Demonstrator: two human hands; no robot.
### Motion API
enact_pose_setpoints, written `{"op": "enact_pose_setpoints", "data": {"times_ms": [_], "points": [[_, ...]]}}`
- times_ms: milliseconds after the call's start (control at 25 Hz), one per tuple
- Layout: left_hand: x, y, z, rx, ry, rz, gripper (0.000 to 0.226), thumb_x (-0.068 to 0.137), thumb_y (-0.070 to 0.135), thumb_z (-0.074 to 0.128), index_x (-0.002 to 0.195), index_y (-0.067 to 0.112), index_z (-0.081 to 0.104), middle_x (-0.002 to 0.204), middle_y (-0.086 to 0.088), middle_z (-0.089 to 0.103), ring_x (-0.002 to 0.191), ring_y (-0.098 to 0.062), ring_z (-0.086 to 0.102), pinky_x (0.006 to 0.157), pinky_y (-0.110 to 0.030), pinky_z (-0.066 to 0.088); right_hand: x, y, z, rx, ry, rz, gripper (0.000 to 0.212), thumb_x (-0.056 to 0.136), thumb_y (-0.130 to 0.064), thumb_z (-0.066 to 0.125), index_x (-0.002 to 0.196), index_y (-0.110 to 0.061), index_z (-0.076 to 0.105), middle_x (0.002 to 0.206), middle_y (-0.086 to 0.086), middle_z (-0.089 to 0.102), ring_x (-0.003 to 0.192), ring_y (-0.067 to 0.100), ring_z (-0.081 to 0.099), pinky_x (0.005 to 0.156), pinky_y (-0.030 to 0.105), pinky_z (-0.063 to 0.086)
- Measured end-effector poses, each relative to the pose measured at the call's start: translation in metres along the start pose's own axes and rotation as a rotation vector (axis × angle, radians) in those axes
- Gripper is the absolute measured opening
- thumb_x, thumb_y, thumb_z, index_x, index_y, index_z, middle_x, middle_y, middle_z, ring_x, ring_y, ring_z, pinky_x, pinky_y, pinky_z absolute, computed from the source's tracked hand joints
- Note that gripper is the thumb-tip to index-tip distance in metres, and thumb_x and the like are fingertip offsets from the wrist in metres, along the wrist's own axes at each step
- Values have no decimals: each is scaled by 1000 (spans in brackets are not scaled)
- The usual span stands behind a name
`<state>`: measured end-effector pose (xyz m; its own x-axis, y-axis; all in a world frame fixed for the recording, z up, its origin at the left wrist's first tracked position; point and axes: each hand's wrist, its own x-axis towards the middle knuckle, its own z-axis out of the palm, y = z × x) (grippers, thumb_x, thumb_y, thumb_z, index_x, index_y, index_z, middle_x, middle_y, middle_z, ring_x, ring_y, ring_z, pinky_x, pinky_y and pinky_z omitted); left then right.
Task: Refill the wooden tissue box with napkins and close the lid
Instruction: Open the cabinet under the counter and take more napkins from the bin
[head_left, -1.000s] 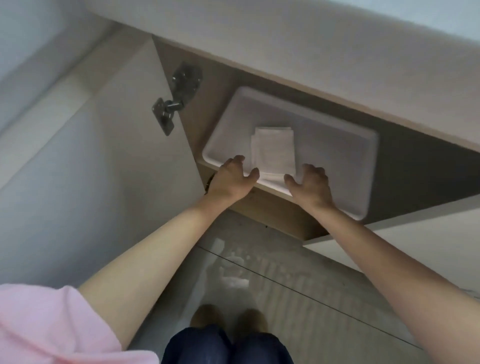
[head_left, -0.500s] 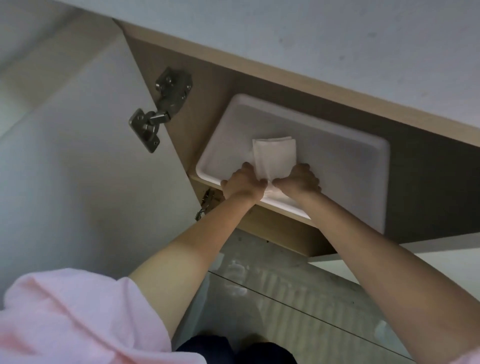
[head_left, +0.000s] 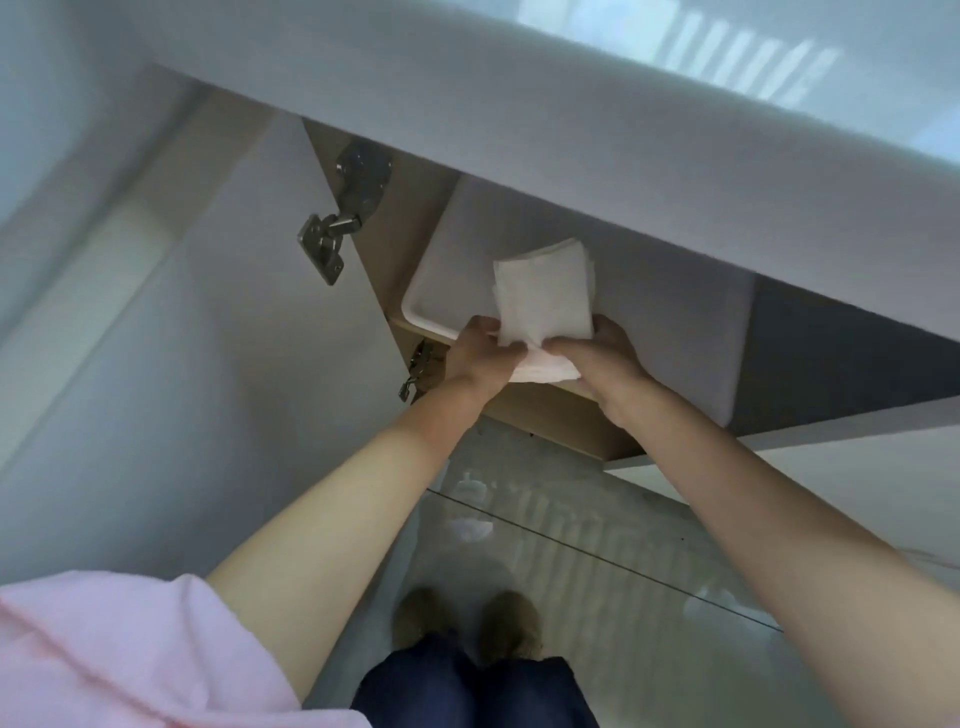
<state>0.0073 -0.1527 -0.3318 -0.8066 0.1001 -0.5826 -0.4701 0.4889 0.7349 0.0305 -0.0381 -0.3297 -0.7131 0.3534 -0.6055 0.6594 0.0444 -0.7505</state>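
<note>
A stack of white folded napkins (head_left: 545, 296) is held up over the front rim of a white tray (head_left: 431, 312) inside an open cabinet below a counter. My left hand (head_left: 483, 353) grips the stack's lower left corner. Its lower right corner is pinched by my right hand (head_left: 602, 358). The stack tilts upward, away from the tray floor. No wooden tissue box is in view.
The cabinet door (head_left: 208, 364) stands open on the left, with metal hinges (head_left: 337, 223) on its edge. The white countertop (head_left: 571, 130) overhangs the cabinet. Glossy floor tiles (head_left: 597, 561) and my shoes (head_left: 467, 618) lie below.
Both hands closed in on the napkin stack, took hold of its near edge and lifted it off the tray floor toward me.
</note>
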Motion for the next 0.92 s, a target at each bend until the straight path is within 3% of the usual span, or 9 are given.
{"op": "enact_pose_setpoints", "data": {"times_ms": [80, 240, 360, 520, 640, 760, 920], "points": [[-22, -5, -8, -162, -64, -75, 48, 87, 23, 59, 131, 7, 46, 131, -11, 55, 119, -26, 52, 101, -29, 40, -31, 1, -2, 93, -46, 31, 46, 82, -5, 63, 126, -5, 49, 125, 17, 59, 114, 30, 56, 98, 41, 47], [-77, -18, -31, -638, -255, -333, 49, 86, 36, 58, 125, 7, 51, 116, -6, 64, 104, -21, 61, 101, -33, 43, -95, 6, -3, 253, -165, 122, 46, 83, -2, 62, 128, -7, 50, 124, 13, 61, 114, 28, 58, 98, 41, 48], [-118, -32, -49, -885, -385, -326, 46, 90, 34, 52, 127, 7, 52, 126, -14, 62, 116, -28, 58, 104, -43, 42, -142, 10, -6, 240, -316, 195, 48, 84, -7, 63, 130, -12, 49, 125, 8, 62, 114, 24, 59, 99, 41, 48], [-161, -34, -63, -818, -298, -338, 35, 87, 27, 58, 119, 13, 58, 113, -8, 68, 103, -21, 65, 94, -36, 51, -184, 5, -3, 10, -323, 156, 43, 85, -15, 64, 126, -16, 51, 122, 6, 63, 110, 22, 61, 98, 41, 50], [-187, -27, -69, -842, -275, -339, 33, 86, 23, 59, 119, 17, 57, 112, -8, 68, 100, -21, 65, 90, -36, 53, -213, -7, 6, -110, -262, 88, 42, 89, -23, 59, 128, -16, 44, 120, -2, 57, 105, 14, 57, 81, 23, 51], [-209, -12, -72, -801, -242, -321, 30, 87, 21, 60, 116, 21, 56, 110, -7, 67, 100, -21, 64, 89, -37, 52, -240, -24, 12, -232, -228, 5, 50, 92, -34, 52, 135, -17, 33, 115, -10, 45, 100, 7, 48, 65, 5, 38], [-231, 10, -89, -826, -190, -327, 21, 86, 21, 61, 106, 23, 58, 107, -8, 67, 100, -26, 64, 89, -42, 52, -266, -48, 4, -171, -214, 19, 48, 94, -31, 48, 137, -18, 31, 124, -8, 46, 103, 7, 48, 66, 6, 39]]}}
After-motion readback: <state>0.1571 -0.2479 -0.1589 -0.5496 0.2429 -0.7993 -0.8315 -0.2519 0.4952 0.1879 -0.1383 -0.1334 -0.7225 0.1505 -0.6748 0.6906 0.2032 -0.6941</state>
